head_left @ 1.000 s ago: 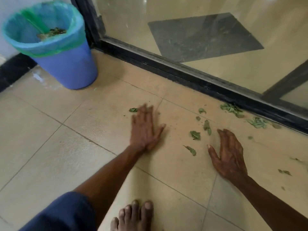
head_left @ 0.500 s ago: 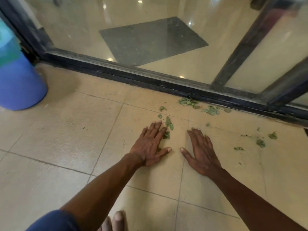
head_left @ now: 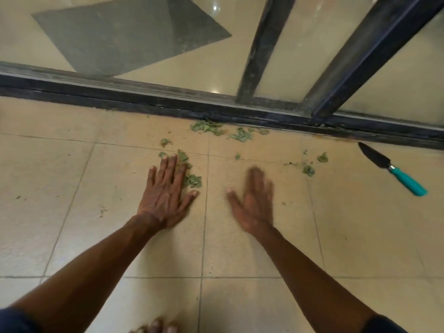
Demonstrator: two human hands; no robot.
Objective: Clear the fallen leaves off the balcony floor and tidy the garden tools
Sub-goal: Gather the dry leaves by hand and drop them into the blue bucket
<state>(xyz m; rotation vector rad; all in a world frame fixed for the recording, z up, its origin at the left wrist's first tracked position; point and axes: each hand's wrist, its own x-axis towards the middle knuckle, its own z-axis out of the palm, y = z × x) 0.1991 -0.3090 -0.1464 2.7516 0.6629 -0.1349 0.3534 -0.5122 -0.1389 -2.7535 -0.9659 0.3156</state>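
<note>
The left hand (head_left: 165, 198) lies flat on the tiled floor (head_left: 72, 188) at mid-frame, fingers (head_left: 171, 165) straight and released, with a clump of leaves (head_left: 192, 180) touching them. The right hand (head_left: 254, 205) is blurred but seems spread too, holding nothing. At the right edge, a trowel (head_left: 394, 173) lies diagonally, dark blade toward the upper left, teal handle toward the lower right.
</note>
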